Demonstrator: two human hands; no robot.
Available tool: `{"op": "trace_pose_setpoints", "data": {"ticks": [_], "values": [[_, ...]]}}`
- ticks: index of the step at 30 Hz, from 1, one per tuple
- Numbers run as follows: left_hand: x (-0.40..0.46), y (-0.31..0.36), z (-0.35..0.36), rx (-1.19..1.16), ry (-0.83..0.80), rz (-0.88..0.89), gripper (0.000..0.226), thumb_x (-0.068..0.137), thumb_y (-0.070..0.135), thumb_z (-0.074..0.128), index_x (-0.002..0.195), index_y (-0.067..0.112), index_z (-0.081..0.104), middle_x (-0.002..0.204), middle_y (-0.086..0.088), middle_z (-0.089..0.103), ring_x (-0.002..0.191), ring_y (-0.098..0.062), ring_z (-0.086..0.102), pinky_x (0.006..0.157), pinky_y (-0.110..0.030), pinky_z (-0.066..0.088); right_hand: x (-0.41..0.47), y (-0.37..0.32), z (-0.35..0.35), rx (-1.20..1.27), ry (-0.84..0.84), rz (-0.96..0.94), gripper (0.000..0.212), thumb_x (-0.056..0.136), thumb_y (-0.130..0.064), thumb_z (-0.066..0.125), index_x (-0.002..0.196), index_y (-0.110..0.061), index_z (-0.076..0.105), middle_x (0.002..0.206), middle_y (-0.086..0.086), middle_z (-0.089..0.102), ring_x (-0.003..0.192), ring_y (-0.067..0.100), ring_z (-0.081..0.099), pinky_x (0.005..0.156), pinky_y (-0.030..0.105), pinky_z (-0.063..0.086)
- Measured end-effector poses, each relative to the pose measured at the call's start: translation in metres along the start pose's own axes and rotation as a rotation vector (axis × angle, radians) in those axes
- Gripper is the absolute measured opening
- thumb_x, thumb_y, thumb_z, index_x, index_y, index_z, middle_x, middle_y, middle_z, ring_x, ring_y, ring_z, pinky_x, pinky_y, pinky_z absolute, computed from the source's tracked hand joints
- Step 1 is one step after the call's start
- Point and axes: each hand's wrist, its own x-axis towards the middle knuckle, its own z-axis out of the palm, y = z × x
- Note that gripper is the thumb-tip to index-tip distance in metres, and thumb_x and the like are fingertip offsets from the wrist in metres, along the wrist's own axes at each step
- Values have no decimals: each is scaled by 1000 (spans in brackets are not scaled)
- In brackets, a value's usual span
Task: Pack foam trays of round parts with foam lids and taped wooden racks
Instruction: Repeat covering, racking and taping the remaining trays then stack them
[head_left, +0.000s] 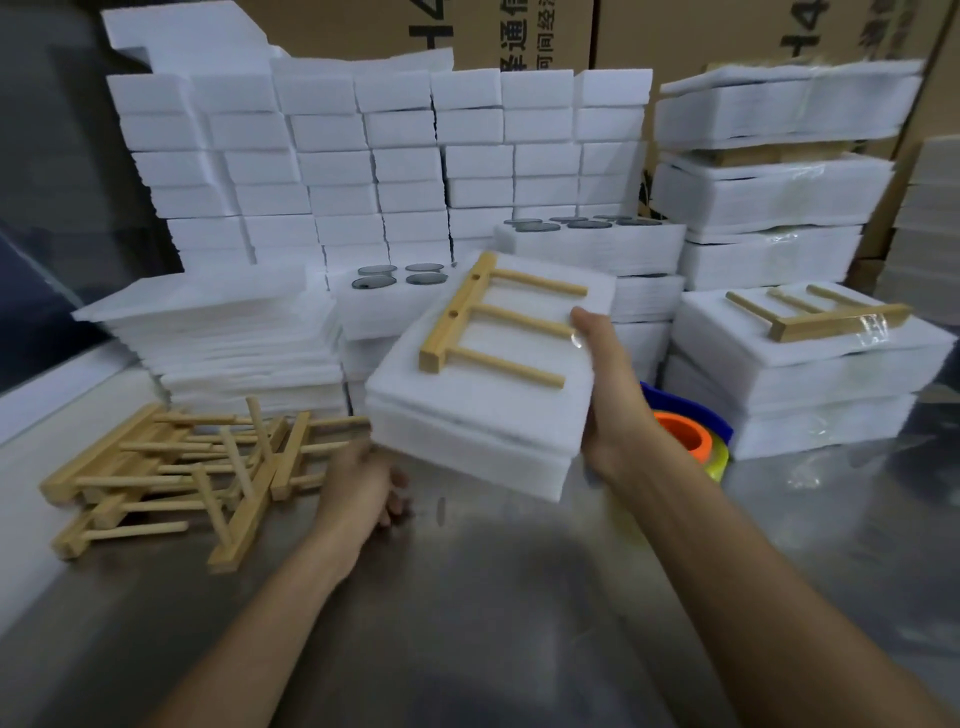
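1. Head view, principal item: a foam tray with foam lid (483, 415) fitted, held tilted above the counter (519, 597), a wooden rack (493, 322) lying flat on the lid, three dowels pointing right.
2. Right hand (608, 395): grip grasping the right edge of the lidded tray, thumb over the top beside the dowel ends. A glint at the thumb may be tape; cannot tell.
3. Left hand (363, 483): below the tray's lower left corner, fingers loosely curled. Whether its grip supports the tray or holds nothing cannot be told.
4. Progress, judged: lid on, rack placed; no tape visibly crosses this rack, so taping appears outstanding.
5. Finished example: a stack at right carries a taped rack (821, 317), clear tape over one end. More wrapped bundles (779, 150) are piled behind it.
6. Stock remaining: loose racks (171, 467) in a heap on the counter at left; a pile of flat foam lids (223, 332) behind them; open trays showing dark round parts (400, 274) in their recesses, centre, with more on a stack further back (587, 224).
7. Tape rolls (691, 436): orange, blue and yellow, just beside the right wrist.
8. Backdrop: wall of white foam blocks (363, 156).
9. Writing: cardboard cartons (519, 36) bear large dark characters, including "通" and what looks like "4"; the rest is cropped or blurred.
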Motion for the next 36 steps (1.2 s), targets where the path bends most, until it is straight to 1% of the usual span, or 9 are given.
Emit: {"op": "trace_pose_setpoints", "data": {"ticks": [2,4,11,15,17,20,25,28,36], "values": [[0,-14,9,373,11,203,14,96,24,55,91,20,67,82,-2,70,75,-26,63,68,-35,50,2,-15,-6,54,33,-44,59,72,-59,67,118,-22,68,108,7,74,102,31,70,98,51,50],[2,-19,12,580,18,275,11,92,22,57,93,30,64,91,5,69,88,-24,62,75,-35,49,2,-26,-13,102,135,-91,59,69,-60,70,114,-22,68,101,4,76,93,28,73,91,49,54],[8,-24,13,571,46,289,21,96,18,48,87,36,56,77,7,61,77,-23,57,63,-34,38,-8,-60,-45,193,416,-175,57,65,-62,72,107,-25,66,88,-4,77,79,21,74,71,40,60],[5,-25,11,547,44,303,27,95,10,46,92,34,59,70,2,60,70,-24,57,62,-37,40,-9,-100,-69,206,502,-210,64,69,-55,73,121,-20,56,104,2,72,86,23,72,75,44,61],[4,-26,12,534,46,296,28,94,8,46,91,33,58,71,0,62,73,-25,59,67,-39,46,-6,-121,-83,177,532,-215,64,72,-54,71,120,-18,51,107,4,68,87,24,70,73,46,61],[4,-24,14,582,75,268,24,92,11,47,88,30,59,67,3,59,75,-29,59,64,-36,39,-1,-149,-104,144,626,-182,60,73,-57,70,114,-22,44,106,4,61,90,26,65,73,49,59],[7,-22,16,628,76,270,21,91,11,48,81,27,59,70,-1,57,79,-31,61,63,-34,37,15,-175,-134,119,613,-86,60,81,-58,60,128,-22,51,119,9,59,100,34,62,82,59,54],[7,-22,17,641,79,272,20,90,11,50,79,26,59,73,-5,61,78,-32,61,65,-35,42,22,-179,-144,130,589,-69,56,87,-58,56,131,-24,52,119,8,62,100,34,64,84,58,54],[11,-25,17,653,107,282,21,89,13,54,72,24,59,80,-4,66,82,-30,60,72,-39,49,28,-180,-157,93,702,-105,67,85,-63,55,135,-19,48,123,7,56,105,31,60,86,49,56]]}}
